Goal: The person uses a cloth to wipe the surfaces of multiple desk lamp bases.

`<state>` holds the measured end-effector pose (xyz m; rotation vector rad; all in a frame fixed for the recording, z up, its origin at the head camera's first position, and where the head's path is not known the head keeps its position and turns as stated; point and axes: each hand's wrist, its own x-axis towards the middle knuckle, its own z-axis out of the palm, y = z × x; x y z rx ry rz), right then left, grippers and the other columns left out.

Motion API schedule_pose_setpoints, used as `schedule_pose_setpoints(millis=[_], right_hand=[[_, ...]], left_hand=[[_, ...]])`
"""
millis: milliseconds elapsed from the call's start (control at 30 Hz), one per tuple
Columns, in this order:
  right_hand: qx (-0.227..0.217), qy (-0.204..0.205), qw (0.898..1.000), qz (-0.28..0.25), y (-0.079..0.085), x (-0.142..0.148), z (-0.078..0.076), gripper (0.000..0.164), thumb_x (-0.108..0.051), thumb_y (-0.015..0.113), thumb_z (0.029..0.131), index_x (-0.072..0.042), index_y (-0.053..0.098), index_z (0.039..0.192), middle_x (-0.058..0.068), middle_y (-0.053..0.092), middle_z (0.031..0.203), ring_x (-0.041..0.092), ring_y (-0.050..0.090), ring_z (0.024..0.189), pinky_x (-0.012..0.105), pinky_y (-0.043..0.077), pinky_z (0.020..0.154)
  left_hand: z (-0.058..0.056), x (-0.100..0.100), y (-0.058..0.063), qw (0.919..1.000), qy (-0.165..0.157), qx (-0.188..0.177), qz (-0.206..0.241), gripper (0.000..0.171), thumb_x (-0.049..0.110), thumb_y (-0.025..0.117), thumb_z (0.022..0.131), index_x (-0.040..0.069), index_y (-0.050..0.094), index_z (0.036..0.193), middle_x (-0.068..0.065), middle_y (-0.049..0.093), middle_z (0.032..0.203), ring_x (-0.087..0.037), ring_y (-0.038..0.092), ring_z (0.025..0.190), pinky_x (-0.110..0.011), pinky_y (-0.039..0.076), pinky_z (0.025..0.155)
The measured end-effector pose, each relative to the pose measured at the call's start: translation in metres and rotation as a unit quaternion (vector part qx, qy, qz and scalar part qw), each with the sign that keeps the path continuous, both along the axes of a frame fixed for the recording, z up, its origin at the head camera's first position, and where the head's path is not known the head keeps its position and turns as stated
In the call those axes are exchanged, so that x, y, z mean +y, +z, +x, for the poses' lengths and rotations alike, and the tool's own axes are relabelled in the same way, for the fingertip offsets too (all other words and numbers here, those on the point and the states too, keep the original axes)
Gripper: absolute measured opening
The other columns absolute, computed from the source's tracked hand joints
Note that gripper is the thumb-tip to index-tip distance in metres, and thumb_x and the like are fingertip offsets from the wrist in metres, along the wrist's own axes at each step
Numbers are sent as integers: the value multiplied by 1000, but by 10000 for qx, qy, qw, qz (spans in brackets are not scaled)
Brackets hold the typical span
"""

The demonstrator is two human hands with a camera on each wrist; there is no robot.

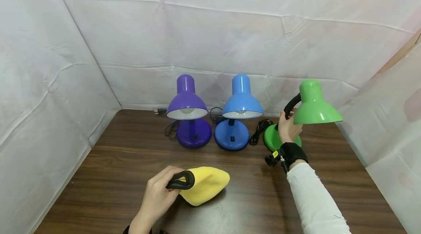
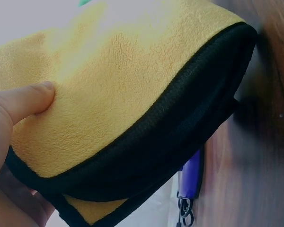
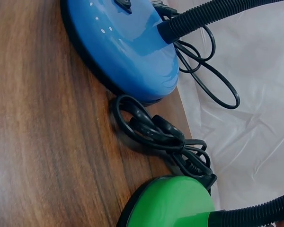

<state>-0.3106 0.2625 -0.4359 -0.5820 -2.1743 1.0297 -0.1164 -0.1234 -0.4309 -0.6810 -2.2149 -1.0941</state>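
Note:
My left hand (image 1: 160, 192) pinches a folded yellow cloth (image 1: 208, 185) with dark edging, over the front of the table. In the left wrist view the thumb lies on the cloth's (image 2: 109, 94) fuzzy yellow face, and the black border faces the table. At the right, my right hand (image 1: 289, 129) grips the black flexible neck of a green desk lamp (image 1: 316, 108), just behind its shade. The lamp's round green base (image 3: 173, 203) is near a bundled black cord (image 3: 151, 135). Part of that base is hidden by the hand in the head view.
A blue desk lamp (image 1: 231, 135) and a purple desk lamp (image 1: 194, 133) stand to the left of the green one, near the back edge. Coiled cords lie beside them on the dark wooden table (image 1: 108, 175). Pale cloth walls (image 1: 210, 37) enclose the back and sides.

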Motion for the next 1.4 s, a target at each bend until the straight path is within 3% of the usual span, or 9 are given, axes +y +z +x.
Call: schedule_pose_setpoints(millis=[367, 500, 633, 767, 867, 967, 1067, 1200, 1400], right_hand=[[75, 669, 9973, -282, -4, 2, 23, 35, -21, 49, 94, -5, 50, 126, 21, 60, 108, 35, 58, 92, 47, 45, 77], [-389, 796, 9961, 53, -4, 0, 35, 35, -21, 48, 94, -3, 49, 124, 22, 56, 113, 38, 55, 99, 54, 42, 82], [-550, 1407, 9865, 627, -1, -9, 50, 30, -15, 48, 94, 0, 51, 119, 22, 59, 108, 37, 59, 95, 50, 46, 79], [-221, 2286, 9648, 1278, 1, -23, 67, 26, -9, 52, 92, 0, 54, 116, 19, 62, 99, 33, 63, 85, 44, 52, 66], [-22, 2945, 9433, 1532, 5, -35, 81, 25, -9, 56, 90, -2, 56, 115, 14, 63, 98, 29, 64, 85, 40, 54, 66], [96, 3629, 9165, 1677, 11, -47, 95, 27, -9, 60, 89, -5, 57, 115, 9, 63, 101, 23, 63, 89, 37, 54, 71], [291, 4296, 8828, 1875, 17, -55, 109, 31, -9, 63, 87, -7, 57, 117, 6, 63, 105, 18, 62, 93, 34, 53, 73], [642, 4859, 8468, 2066, 25, -65, 125, 41, -8, 67, 83, -12, 56, 122, 1, 61, 110, 13, 59, 99, 29, 52, 77], [1018, 5260, 8088, 2424, 38, -78, 142, 49, -15, 71, 81, -12, 53, 126, -2, 57, 118, 12, 55, 106, 24, 49, 84]], left_hand=[[-13, 5, 5, 9993, -196, 267, -183, 32, -3, 73, 68, 15, 65, 93, 6, 64, 87, -9, 64, 76, -14, 51, 70], [-20, 9, 6, 9988, -288, 243, -306, 30, -1, 74, 70, 15, 64, 93, 7, 63, 87, -9, 63, 76, -16, 51, 69], [-27, 15, 7, 9982, -335, 233, -430, 26, 5, 74, 72, 16, 65, 93, 8, 63, 87, -8, 63, 77, -18, 52, 69], [-33, 20, 7, 9975, -393, 230, -537, 23, 8, 75, 74, 16, 65, 93, 8, 63, 87, -7, 63, 78, -18, 52, 69], [-37, 24, 6, 9970, -451, 220, -589, 24, 9, 76, 74, 17, 64, 93, 8, 63, 88, -6, 62, 79, -19, 52, 68], [-40, 28, 5, 9964, -453, 274, -661, 25, 9, 77, 72, 17, 64, 92, 9, 62, 87, -5, 62, 79, -18, 51, 67], [-42, 31, 4, 9956, -442, 354, -751, 25, 10, 78, 72, 18, 64, 91, 11, 62, 87, -3, 61, 79, -17, 51, 67], [-44, 35, 7, 9948, -504, 272, -838, 20, 14, 76, 76, 19, 64, 91, 11, 62, 87, -3, 61, 80, -18, 51, 68], [-46, 43, 13, 9922, -492, 253, -1120, 20, 17, 76, 76, 21, 63, 91, 12, 62, 87, -2, 61, 81, -20, 52, 68]])
